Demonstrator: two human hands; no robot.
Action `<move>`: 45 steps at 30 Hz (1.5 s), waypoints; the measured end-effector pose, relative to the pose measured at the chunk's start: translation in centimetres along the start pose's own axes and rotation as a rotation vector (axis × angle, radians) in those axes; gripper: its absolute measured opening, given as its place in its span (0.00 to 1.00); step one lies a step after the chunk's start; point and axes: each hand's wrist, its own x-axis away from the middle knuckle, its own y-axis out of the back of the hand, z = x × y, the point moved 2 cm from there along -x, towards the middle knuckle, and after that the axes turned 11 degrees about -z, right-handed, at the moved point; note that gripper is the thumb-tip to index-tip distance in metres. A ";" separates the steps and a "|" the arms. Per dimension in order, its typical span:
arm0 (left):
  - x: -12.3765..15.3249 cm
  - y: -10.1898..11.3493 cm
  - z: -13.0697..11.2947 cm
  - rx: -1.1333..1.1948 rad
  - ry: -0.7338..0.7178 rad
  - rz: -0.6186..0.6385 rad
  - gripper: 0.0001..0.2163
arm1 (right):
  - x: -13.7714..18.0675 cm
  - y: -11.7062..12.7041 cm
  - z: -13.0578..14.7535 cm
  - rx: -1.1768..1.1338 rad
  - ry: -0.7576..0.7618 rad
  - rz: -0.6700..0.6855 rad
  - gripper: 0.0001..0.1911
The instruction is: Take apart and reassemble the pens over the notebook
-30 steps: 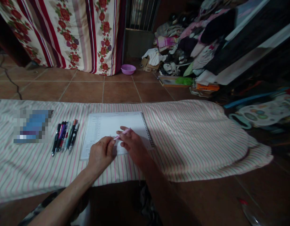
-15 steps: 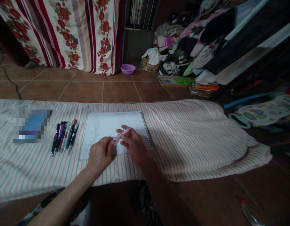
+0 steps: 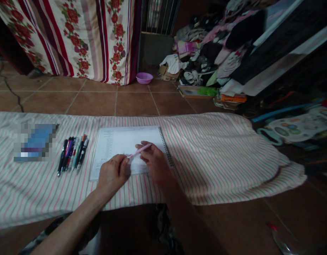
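Observation:
A spiral-bound notebook [image 3: 126,141] lies open on a pink-striped cloth [image 3: 219,152] spread over the tiled floor. My right hand [image 3: 155,164] pinches a thin pink pen [image 3: 139,151] above the page. My left hand [image 3: 112,173] rests curled on the notebook's lower edge, its fingertips closed on the pen's near tip. A row of several pens [image 3: 72,153] lies on the cloth to the left of the notebook.
A blurred blue item [image 3: 34,141] lies at the cloth's left. Beyond it are a floral curtain [image 3: 80,39], a small purple bowl [image 3: 144,78] and a heap of clothes and boxes [image 3: 213,53]. Toys [image 3: 296,127] lie at the right.
My right hand has slid a little to the right along the pink pen, drawing apart from the left hand. The left hand has stayed in place.

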 end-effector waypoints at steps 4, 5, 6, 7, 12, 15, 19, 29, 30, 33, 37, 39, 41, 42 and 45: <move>-0.1 0.0 0.0 0.024 0.004 -0.015 0.16 | 0.1 -0.2 0.1 -0.004 0.049 0.020 0.13; -0.1 0.0 0.0 0.030 0.005 -0.017 0.16 | 0.1 -0.2 0.0 -0.011 0.052 0.020 0.14; -0.1 0.0 -0.1 0.035 0.005 -0.015 0.15 | 0.0 -0.2 0.0 -0.009 0.048 0.019 0.15; -0.1 0.0 0.0 0.041 0.006 -0.010 0.15 | 0.0 -0.1 -0.1 0.002 0.039 0.019 0.16; 0.0 0.3 0.1 0.112 0.049 0.025 0.15 | -0.1 0.1 0.0 0.039 0.000 -0.018 0.17; -0.1 0.1 0.2 0.227 0.147 0.079 0.15 | -0.1 0.1 0.0 0.060 -0.001 -0.042 0.17; -0.2 -0.4 0.4 0.509 0.334 0.191 0.17 | -0.2 0.1 -0.1 0.079 0.002 -0.069 0.16; -0.5 0.1 0.5 1.279 0.927 0.519 0.15 | -1.0 0.6 -0.6 0.076 -0.034 -0.114 0.16; -0.6 0.2 0.5 1.310 0.960 0.530 0.15 | -1.0 0.6 -0.7 0.072 -0.039 -0.117 0.15; -0.6 0.2 0.5 1.384 1.011 0.548 0.14 | -1.0 0.5 -0.6 0.055 -0.051 -0.120 0.15; -0.6 0.1 0.5 1.460 1.017 0.573 0.15 | -0.7 0.4 -0.2 0.042 -0.068 -0.131 0.15; -0.6 0.1 0.6 1.502 1.033 0.581 0.16 | -0.7 0.4 -0.2 0.040 -0.077 -0.133 0.15; -0.6 0.1 0.7 1.539 1.053 0.586 0.16 | -0.6 0.4 -0.1 0.040 -0.081 -0.134 0.16; -0.6 0.1 0.7 1.547 1.059 0.586 0.16 | -0.6 0.4 -0.2 0.039 -0.080 -0.134 0.16; -0.5 0.1 0.8 1.532 1.043 0.590 0.15 | -0.6 0.3 -0.1 0.040 -0.071 -0.133 0.15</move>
